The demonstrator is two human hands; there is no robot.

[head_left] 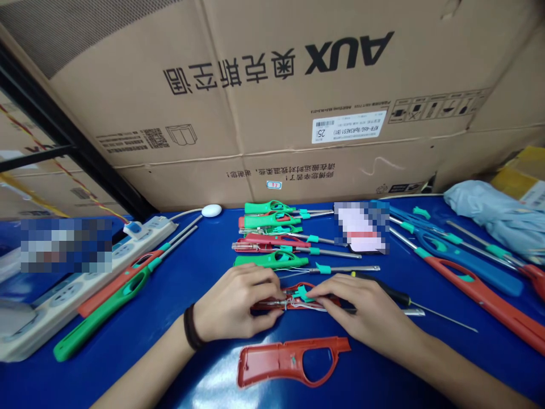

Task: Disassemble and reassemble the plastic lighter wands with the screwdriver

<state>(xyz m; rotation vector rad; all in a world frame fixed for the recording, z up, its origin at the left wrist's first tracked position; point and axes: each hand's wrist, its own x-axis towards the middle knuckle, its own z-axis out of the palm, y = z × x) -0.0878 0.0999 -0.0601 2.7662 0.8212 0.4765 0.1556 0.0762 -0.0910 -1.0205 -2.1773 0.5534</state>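
An opened red long-neck lighter lies in front of me with its inner parts and thin white wires showing. My left hand is closed on the handle end of this lighter, fingers and thumb on either side. A teal trigger piece sits in the lighter's middle, and my right hand pinches its right edge. The metal tube runs out beneath my right hand, its tip showing beyond. Nearer to me lies a loose red shell half, inner side up.
Several opened green and red lighters lie in a row beyond my hands. A screwdriver, a phone and red and blue lighters are to the right. A power strip and a green lighter lie left. A cardboard box stands behind.
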